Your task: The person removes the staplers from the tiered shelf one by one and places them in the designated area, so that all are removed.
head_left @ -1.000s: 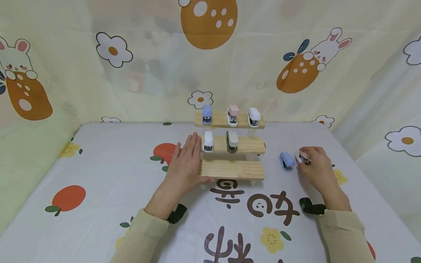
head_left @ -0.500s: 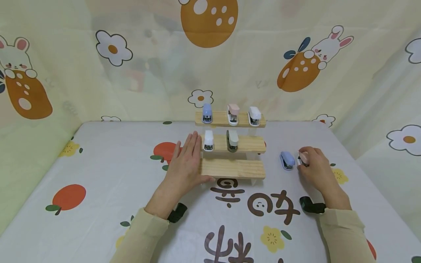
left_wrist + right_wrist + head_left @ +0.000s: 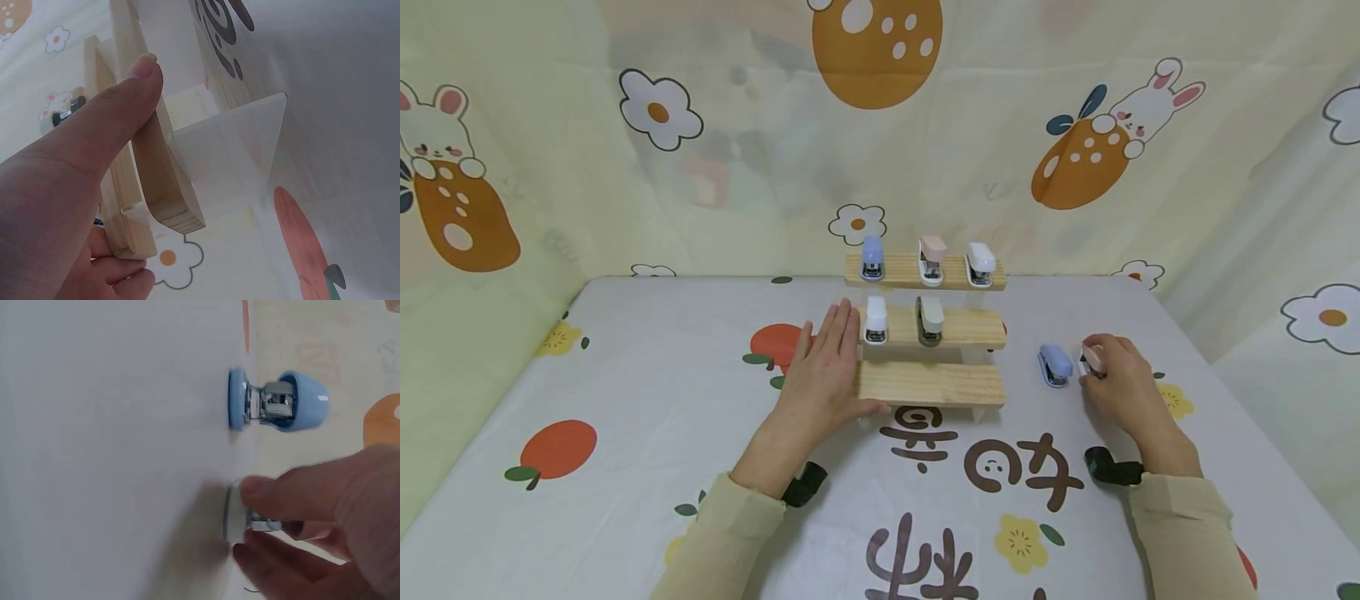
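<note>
A three-tier wooden display rack (image 3: 928, 386) stands mid-table. My left hand (image 3: 820, 379) lies along its left end, fingers straight. In the left wrist view the left thumb (image 3: 134, 94) rests on the front of a shelf. To the right of the rack, my right hand (image 3: 1123, 387) pinches a small pink-and-white stapler (image 3: 1088, 360), partly hidden by the fingers. The right wrist view shows thumb and fingers about its white base (image 3: 235, 515), which is at the tabletop. Beside it, a blue mini stapler (image 3: 1056, 366) stands on the table, untouched.
On the top tier stand a blue stapler (image 3: 872, 258), a pink one (image 3: 931, 260) and a white one (image 3: 980, 265). The middle tier bears a white stapler (image 3: 876, 320) and a grey-green one (image 3: 929, 322). Bare wood shows along the bottom tier. A printed cloth covers the table.
The pink-and-white stapler has turned slightly in my right hand, with more of its pink top showing. My left hand stays against the rack.
</note>
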Motion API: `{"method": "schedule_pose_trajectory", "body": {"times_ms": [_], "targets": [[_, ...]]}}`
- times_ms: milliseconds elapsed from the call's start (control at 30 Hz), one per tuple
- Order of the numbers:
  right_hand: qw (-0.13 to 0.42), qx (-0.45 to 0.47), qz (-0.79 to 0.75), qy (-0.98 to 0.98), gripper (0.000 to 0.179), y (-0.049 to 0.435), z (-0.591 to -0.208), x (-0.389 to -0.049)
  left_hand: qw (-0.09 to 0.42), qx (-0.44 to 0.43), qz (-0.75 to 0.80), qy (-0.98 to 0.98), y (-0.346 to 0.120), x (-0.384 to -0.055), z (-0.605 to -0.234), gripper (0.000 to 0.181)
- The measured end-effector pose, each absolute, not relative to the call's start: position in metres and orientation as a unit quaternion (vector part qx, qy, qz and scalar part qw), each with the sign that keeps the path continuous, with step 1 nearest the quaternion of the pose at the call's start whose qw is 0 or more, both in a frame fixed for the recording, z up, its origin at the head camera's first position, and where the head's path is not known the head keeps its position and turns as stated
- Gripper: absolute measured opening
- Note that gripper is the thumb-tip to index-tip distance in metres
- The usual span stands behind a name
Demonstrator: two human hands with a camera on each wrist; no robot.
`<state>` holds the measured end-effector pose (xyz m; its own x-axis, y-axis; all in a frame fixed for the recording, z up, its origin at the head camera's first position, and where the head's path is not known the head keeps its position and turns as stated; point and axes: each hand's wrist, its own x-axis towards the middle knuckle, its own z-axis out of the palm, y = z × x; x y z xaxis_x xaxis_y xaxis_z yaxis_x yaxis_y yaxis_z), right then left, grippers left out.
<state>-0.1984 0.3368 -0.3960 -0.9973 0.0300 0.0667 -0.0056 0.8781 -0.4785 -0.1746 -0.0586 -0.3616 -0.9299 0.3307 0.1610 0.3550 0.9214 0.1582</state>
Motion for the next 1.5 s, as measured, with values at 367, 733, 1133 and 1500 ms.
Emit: {"method": "schedule_pose_trajectory", "body": {"times_ms": [367, 733, 1133, 1500], "targets": [[0.057, -0.001, 0.237, -0.970, 0.056, 0.332, -0.384, -0.192, 0.061, -0.172, -0.097, -0.978, -0.058, -0.175, -0.362, 0.134], [0.086, 0.007, 0.241, -0.967, 0.046, 0.325, -0.372, -0.187, 0.060, -0.170, -0.086, -0.980, -0.058, -0.175, -0.362, 0.134], [0.101, 0.018, 0.247, -0.964, 0.041, 0.321, -0.364, -0.184, 0.060, -0.170, -0.088, -0.980, -0.058, -0.175, -0.361, 0.134], [0.119, 0.030, 0.247, -0.961, 0.040, 0.315, -0.358, -0.181, 0.060, -0.171, -0.090, -0.979, -0.058, -0.175, -0.361, 0.134]]}}
